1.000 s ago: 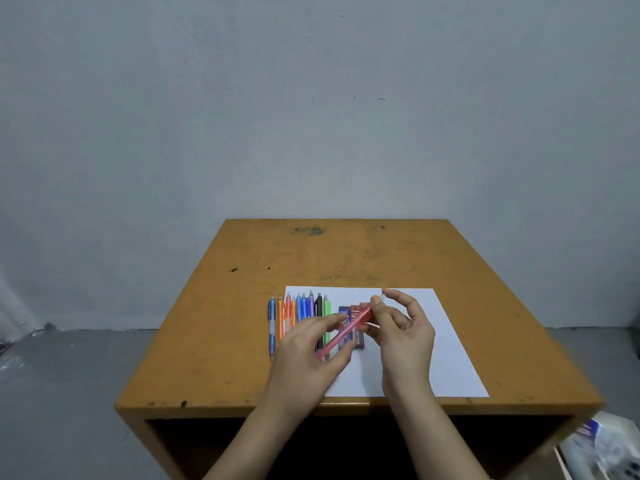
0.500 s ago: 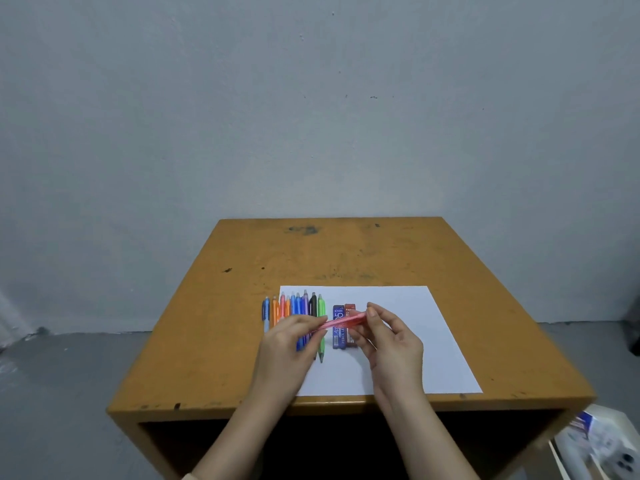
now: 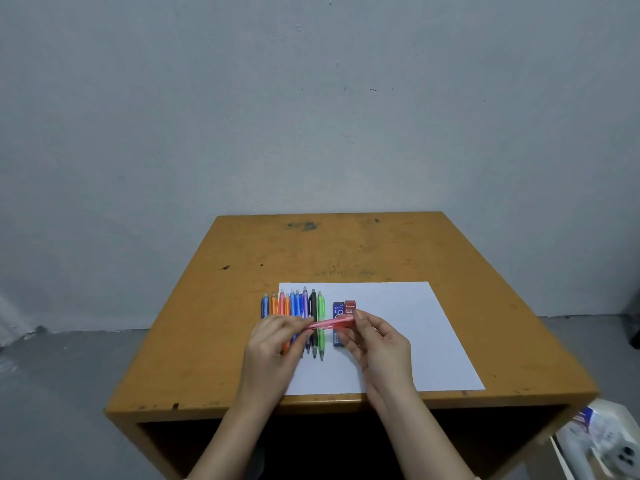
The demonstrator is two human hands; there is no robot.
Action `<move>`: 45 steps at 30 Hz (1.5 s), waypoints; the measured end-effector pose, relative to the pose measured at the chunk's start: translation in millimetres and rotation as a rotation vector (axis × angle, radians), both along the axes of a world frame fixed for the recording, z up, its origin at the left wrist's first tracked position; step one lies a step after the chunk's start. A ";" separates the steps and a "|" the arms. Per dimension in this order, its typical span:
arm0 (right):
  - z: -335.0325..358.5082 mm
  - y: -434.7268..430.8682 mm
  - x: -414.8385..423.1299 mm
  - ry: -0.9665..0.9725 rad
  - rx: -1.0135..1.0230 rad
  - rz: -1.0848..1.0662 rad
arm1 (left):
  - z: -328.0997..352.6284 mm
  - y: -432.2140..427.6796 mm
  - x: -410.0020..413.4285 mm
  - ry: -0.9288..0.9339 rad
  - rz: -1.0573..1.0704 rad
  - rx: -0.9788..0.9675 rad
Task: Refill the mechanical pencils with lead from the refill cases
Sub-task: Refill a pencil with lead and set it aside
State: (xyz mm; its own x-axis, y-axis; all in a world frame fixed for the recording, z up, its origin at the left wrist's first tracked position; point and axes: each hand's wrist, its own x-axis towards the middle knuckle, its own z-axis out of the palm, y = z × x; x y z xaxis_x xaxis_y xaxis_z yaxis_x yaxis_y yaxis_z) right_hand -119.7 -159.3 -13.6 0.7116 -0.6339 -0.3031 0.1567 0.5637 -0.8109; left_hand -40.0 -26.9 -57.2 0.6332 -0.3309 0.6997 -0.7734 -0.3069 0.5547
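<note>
Held pencil: one pink mechanical pencil (image 3: 329, 323) is held nearly level just above the tabletop. It is gripped at both ends and crosses in front of the green pencil and the refill cases.
Left hand: the left hand (image 3: 273, 341) is closed round the pink pencil's left end with curled fingers. The lower parts of several pencils in the row are covered by it.
Right hand: the pink pencil's right end is pinched between the thumb and fingertips of the right hand (image 3: 377, 341). The other fingers are loosely bent.
Pencils lying down: nine are counted in one row of pencils (image 3: 298, 306), packed side by side with their tips toward the person. From left to right they are blue, orange, pink, orange, blue, blue, purple, black and green. The two leftmost are laid on bare wood and the rest on the paper.
Refill cases: two are counted, a blue case (image 3: 338, 311) and a red case (image 3: 349, 306). They touch each other just right of the row, and the red one is partly hidden by the right hand.
Paper: one white sheet (image 3: 415, 341) is spread near the table's front edge.
Table: one scuffed ochre wooden table (image 3: 346, 247) is set against a grey wall.
</note>
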 end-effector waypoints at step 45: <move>-29.2 -86.0 75.3 0.406 -1.227 0.148 | -6.1 0.0 8.2 0.126 0.082 0.020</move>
State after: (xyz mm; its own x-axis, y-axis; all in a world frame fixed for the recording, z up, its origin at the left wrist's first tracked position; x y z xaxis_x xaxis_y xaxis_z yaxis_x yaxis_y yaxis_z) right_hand -44.4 -245.2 -42.8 0.7928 -0.5737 0.2056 -0.2200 -0.5841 -0.7813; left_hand -31.8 -26.9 -63.3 0.7408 -0.2873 0.6071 -0.6701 -0.3779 0.6388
